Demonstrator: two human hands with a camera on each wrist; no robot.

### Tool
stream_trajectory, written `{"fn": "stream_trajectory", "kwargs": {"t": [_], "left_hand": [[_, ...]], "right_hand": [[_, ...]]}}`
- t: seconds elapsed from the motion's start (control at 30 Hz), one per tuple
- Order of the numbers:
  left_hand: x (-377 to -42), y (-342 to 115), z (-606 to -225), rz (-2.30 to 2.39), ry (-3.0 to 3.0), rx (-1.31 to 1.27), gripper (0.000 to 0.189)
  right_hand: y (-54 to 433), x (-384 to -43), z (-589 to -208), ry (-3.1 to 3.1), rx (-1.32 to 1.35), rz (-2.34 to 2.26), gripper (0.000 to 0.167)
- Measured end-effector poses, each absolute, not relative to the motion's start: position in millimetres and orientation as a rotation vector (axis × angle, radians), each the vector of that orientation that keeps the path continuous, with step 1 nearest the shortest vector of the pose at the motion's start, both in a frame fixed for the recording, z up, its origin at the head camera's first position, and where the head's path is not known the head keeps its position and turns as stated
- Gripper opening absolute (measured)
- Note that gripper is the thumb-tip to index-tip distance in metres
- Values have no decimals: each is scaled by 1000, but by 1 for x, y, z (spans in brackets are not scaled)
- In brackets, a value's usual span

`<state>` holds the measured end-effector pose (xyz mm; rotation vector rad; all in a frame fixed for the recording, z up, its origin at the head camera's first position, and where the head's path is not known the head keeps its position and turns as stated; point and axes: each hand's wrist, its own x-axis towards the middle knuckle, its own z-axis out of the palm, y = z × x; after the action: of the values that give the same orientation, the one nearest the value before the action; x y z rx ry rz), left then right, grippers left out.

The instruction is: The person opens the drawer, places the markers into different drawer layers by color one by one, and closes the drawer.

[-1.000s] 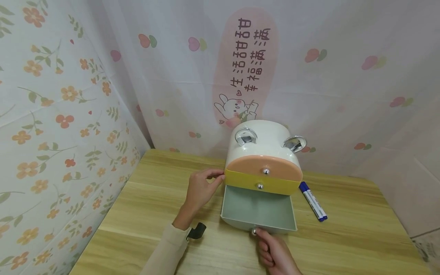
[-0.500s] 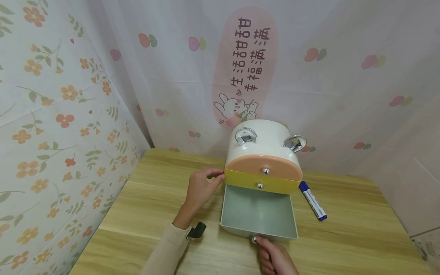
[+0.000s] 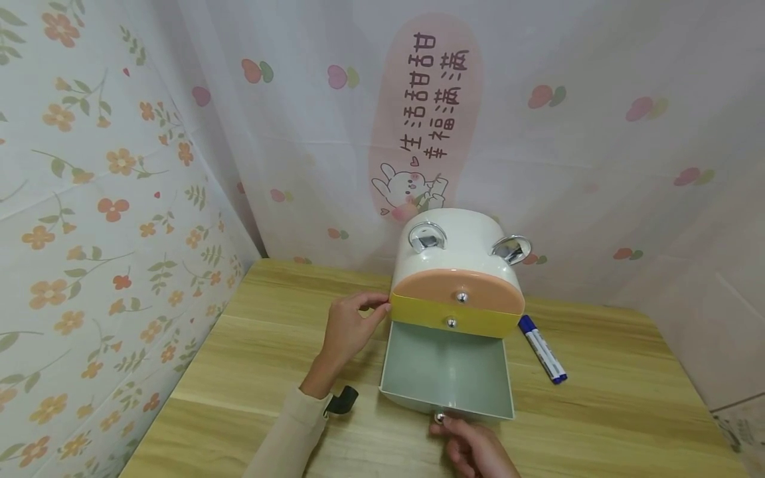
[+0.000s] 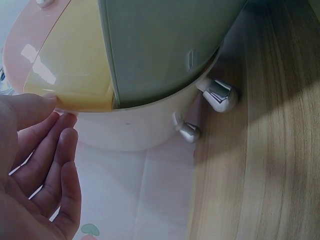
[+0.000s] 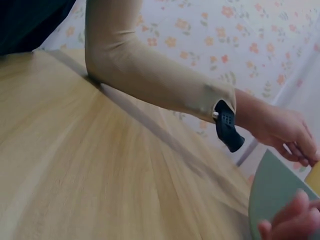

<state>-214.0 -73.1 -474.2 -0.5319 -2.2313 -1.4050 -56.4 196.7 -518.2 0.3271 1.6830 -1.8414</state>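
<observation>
A small white desktop drawer cabinet [image 3: 454, 242] with chrome ears stands on the table. Its orange top drawer [image 3: 436, 285] and yellow middle drawer [image 3: 418, 314] are closed; the grey-green bottom drawer [image 3: 448, 372] is pulled far out, its inside bare. My left hand [image 3: 349, 328] holds the cabinet's left edge, thumb [image 4: 37, 107] on the yellow front and fingertips at the white side, other fingers loosely bent. My right hand [image 3: 478, 448] is at the bottom drawer's round silver knob [image 3: 440, 417], thumb and a finger about it. The right wrist view shows only part of its fingers [image 5: 295, 220].
Two blue-capped markers [image 3: 542, 350] lie side by side right of the cabinet. A printed curtain [image 3: 323, 166] hangs close behind it, and a floral cloth [image 3: 119, 219] is on the left. The wooden table [image 3: 251, 345] reaches around the cabinet. A black strap piece [image 3: 342, 401] sits at the left cuff.
The bottom drawer has slid further out towards me with my right hand, mostly in the first half second. My right finger now shows past the knob. The left hand has stayed put.
</observation>
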Motion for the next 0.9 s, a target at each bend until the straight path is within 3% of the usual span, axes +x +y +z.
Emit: {"fn": "stream_trajectory", "kwargs": {"t": [0.23,0.4,0.73,0.9], "left_hand": [[-214,-73,-474,-1418,-2223,-537,11],[-214,-72,-473,-1429,-2223,-535,11],[-215,-73,-475,-1422,-2217,-537,12],[-216,-73,-476,-1425,-2221,-539,12]], "right_hand": [[199,-58,-501,1478,-5,-1792,44],[204,-66,-482,1553,-127,-1809,35],[236,-95,-454,2081,-167,-1734,30],[251,-105,-449,2327,-44,-1778,24]]}}
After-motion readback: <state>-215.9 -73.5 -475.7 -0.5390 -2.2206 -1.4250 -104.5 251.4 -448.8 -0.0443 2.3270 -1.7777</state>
